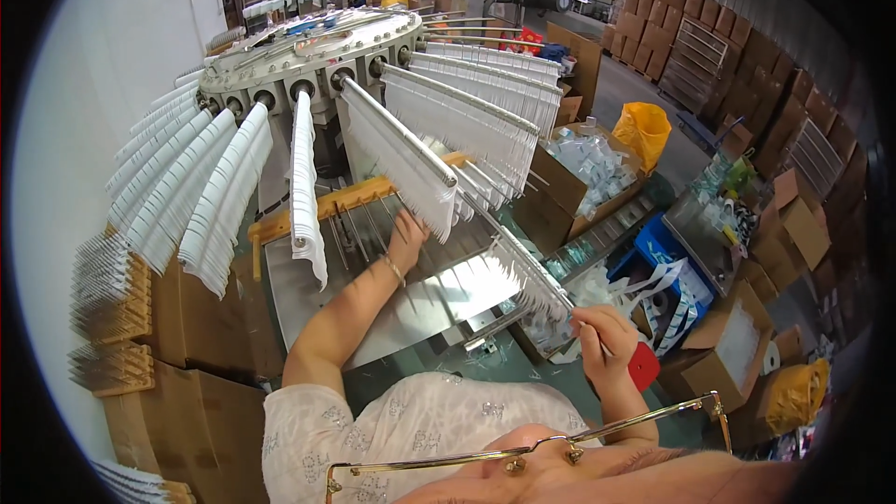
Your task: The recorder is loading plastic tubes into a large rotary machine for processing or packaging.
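Note:
My right hand [605,341] is closed around the outer end of a thin metal rod [495,224] that slopes up toward a round machine. Small white pieces [537,285] hang in a row along that rod. My left hand [408,241] is beside a neighbouring rod full of white hanging pieces [397,159], above a metal plate. Its fingers are bent and partly hidden; what they grip is not visible. A wooden rack [350,196] with several thin metal rods [359,229] lies just beyond it.
The round machine [313,65] carries more loaded rods around its rim. A metal plate [439,294] slopes below my left arm. Spiked wooden racks [140,308] stand at left. To the right are an open box of clear plastic pieces [593,173], a blue bin [658,243] and a yellow bag [644,131].

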The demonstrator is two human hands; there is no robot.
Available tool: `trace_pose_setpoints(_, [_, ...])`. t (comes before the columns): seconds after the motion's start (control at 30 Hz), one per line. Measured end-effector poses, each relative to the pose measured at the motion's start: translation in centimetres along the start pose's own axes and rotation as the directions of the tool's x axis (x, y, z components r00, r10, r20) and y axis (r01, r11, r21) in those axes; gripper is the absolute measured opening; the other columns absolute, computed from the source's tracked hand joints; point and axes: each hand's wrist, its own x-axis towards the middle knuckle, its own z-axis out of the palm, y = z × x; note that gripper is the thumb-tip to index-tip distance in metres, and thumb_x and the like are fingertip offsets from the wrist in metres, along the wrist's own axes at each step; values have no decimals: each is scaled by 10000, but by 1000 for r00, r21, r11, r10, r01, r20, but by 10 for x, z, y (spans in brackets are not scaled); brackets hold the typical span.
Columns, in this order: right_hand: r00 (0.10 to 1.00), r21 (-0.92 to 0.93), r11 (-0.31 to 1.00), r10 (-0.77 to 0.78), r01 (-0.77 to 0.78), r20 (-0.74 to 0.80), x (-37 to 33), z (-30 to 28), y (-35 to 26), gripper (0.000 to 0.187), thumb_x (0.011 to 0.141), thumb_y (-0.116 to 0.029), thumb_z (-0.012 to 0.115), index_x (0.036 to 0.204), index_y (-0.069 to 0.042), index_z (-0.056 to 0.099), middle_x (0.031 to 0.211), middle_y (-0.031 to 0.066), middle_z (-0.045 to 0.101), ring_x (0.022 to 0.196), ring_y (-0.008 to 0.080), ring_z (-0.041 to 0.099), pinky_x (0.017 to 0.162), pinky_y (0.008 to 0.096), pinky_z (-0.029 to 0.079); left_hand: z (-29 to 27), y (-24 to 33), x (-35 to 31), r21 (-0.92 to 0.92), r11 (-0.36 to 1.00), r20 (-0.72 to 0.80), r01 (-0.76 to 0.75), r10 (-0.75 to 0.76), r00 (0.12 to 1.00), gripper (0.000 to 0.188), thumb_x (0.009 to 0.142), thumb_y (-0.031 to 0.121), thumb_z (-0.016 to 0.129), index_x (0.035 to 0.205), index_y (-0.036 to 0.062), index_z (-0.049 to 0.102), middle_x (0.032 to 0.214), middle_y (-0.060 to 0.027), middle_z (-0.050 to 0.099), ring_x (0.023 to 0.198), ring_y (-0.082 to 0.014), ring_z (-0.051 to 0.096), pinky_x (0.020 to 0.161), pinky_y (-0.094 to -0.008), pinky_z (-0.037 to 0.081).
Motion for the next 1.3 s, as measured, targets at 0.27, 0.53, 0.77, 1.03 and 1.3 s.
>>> trace_pose_setpoints(0.27, [998,-20,998,-59,59,12,30,29,18,141,735,41,622,871,13,643,733,140,613,609,252,605,541,289,467,36,21,6,-186,955,-95,231,-251,963,199,880,304,544,855,108,564,615,40,440,497,-41,361,441,-195,266])
trace_pose_setpoints(0.53, [998,-1,999,33,-33,-51,-5,-5,15,135,752,57,570,868,34,635,715,127,623,596,210,603,551,270,470,43,22,-24,529,838,149,-130,59,987,348,833,100,557,1143,-57,533,770,-44,545,625,-146,483,559,-301,399])
trace_pose_setpoints(0.77, [997,15,998,67,-67,-27,34,27,33,112,783,35,567,872,29,635,715,98,594,587,158,570,536,252,433,26,-23,26,835,34,473,-549,464,749,563,753,-12,487,1299,-75,363,978,-251,527,770,-367,541,693,-428,442])
trace_pose_setpoints(1.03, [956,255,932,285,-258,-71,6,33,38,95,815,31,548,862,53,628,772,83,608,622,126,576,564,230,443,56,19,-1,841,337,366,-423,223,904,730,732,41,525,1399,-22,236,965,-230,496,862,-382,513,765,-461,403])
trace_pose_setpoints(1.3, [716,740,638,617,-213,-326,-77,-16,47,184,909,-94,492,899,52,604,761,110,615,616,177,563,570,272,458,93,72,-51,488,633,485,-601,375,790,553,822,-19,461,1357,-20,320,875,-139,500,775,-266,501,725,-352,419])
